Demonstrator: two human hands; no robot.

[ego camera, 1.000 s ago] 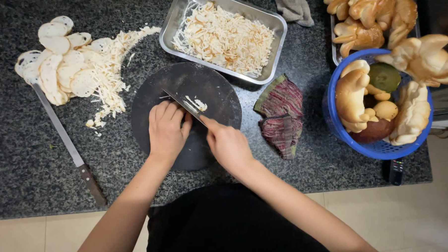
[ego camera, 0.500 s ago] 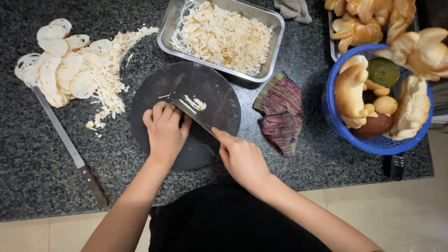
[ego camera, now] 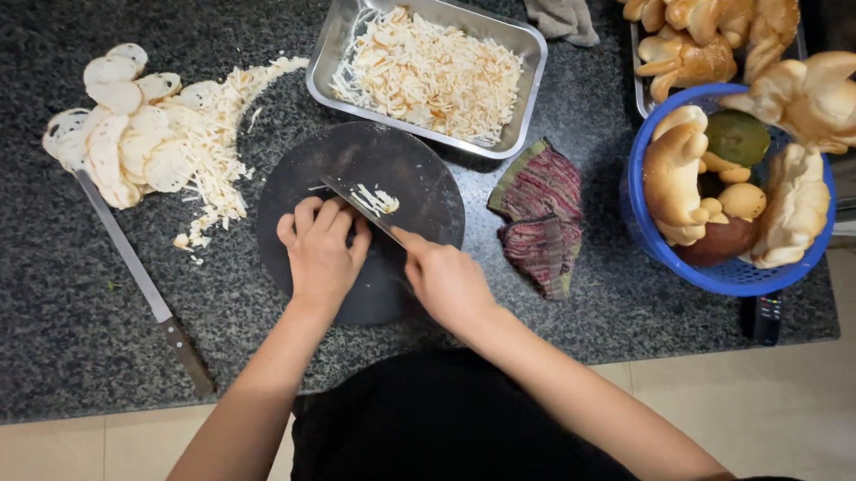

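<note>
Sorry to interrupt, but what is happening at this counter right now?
A person is cutting something pale into thin strips on a round dark cutting board. The right hand holds a knife with strips lying on its blade, while the left hand presses down beside it. A metal tray behind the board holds cut strips, and round pale slices lie on the left.

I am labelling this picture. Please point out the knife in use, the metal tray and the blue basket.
knife (ego camera: 362, 205): head view, middle of blade.
metal tray (ego camera: 325, 56): head view, left rim.
blue basket (ego camera: 636, 231): head view, left wall.
</note>
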